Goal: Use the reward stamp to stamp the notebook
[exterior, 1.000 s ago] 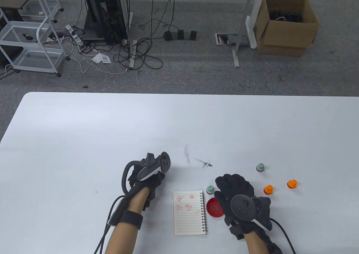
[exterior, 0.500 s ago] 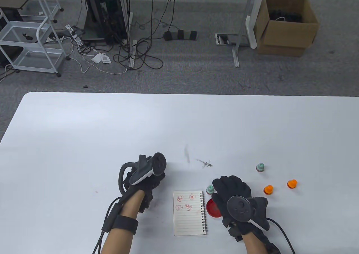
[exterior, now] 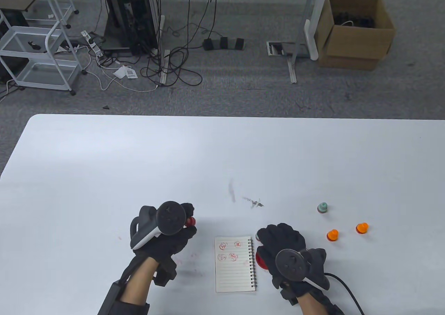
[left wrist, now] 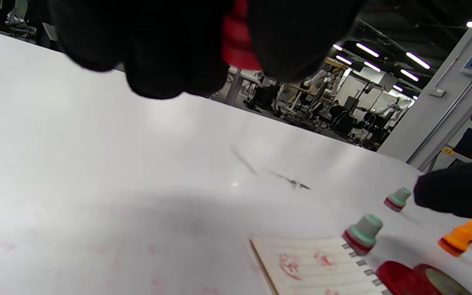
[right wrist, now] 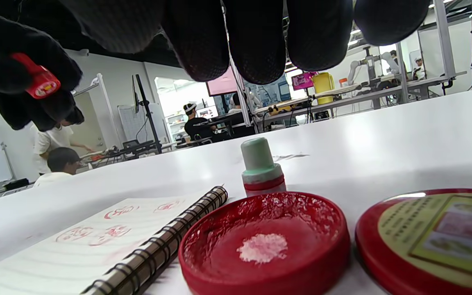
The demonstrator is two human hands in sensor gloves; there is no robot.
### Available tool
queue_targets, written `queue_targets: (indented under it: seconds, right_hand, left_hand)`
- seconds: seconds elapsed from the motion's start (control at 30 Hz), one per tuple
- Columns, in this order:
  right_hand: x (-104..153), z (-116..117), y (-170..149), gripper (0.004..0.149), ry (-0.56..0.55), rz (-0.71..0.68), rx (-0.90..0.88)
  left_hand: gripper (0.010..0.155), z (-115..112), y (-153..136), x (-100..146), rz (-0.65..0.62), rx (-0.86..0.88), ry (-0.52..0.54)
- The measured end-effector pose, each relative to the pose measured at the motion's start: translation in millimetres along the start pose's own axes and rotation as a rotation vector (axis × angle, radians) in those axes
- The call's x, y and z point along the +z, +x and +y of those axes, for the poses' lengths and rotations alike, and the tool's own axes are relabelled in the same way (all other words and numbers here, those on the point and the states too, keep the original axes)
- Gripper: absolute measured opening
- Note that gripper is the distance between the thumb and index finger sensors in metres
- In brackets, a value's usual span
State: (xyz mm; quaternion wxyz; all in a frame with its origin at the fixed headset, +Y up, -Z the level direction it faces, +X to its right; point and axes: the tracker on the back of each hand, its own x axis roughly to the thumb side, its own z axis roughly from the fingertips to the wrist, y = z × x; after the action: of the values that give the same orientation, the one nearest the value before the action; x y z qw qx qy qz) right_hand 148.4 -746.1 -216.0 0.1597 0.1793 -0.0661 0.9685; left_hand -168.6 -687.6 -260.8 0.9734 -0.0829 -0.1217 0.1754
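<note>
Stamp in left hand (pinched)

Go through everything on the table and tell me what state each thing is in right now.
notebook: open, lying flat, four red stamp marks on the page.
ink pad: open, red ink showing.
ink pad lid: off, lying beside the pad.
red stamp: lifted, held in left hand.
green stamp by notebook: upright.
far green stamp: upright.
two orange stamps: upright.
right hand: above the pad, holding nothing.
</note>
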Motion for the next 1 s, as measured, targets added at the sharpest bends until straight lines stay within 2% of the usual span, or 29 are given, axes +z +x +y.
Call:
queue_targets:
  seconds: [0.13, 0.2, 0.4, 0.5, 0.57, 0.63, 0.83, 0.93, 1.0]
  right_hand:
    - [0.4, 1.2, 3.1, 0.055, 0.007, -0.011, -0.008]
    - [0.8, 1.6, 6.7, 0.055, 0.008, -0.024, -0.017]
    - [2.4, 1.2, 18.4, 0.058, 0.009, -0.068, -0.052]
    - [3.7, 0.5, 23.4, 0.061, 0.005, -0.087, -0.081]
    - [4.0, 0.8, 27.3, 0.069, 0.042, -0.114, -0.117]
    - [4.8, 1.5, 30.3, 0.073, 0.047, -0.128, -0.146]
    - [5.3, 8.4, 41.3, 0.072, 0.038, -0.169, -0.167]
    - [4.2, 14.4, 47.5, 0.082, 0.115, -0.179, -0.232]
    - [3.2, 16.5, 50.2, 0.081, 0.091, -0.168, -0.275]
  left_hand:
    - [0.068, -8.3, -2.9, 15.0, -0.031, 0.055, 0.066]
    - [0.067, -20.6, -4.1, 20.6, -0.049, 0.099, 0.106]
    - [0.068, -56.0, 7.1, 23.1, -0.17, 0.279, 0.098]
    - [0.068, -75.9, 11.9, 25.5, -0.207, 0.239, 0.146]
    - [0.068, -88.2, 18.7, 28.8, -0.234, 0.116, 0.125]
    - [0.068, -93.3, 21.7, 33.2, -0.253, 0.079, 0.165]
    - [0.068, -97.7, 31.2, 41.2, -0.303, 0.077, 0.185]
    - [0.068, -98.1, 35.4, 44.3, -0.323, 0.092, 0.23]
    - [0.068, -98.0, 38.0, 45.6, -0.332, 0.115, 0.249]
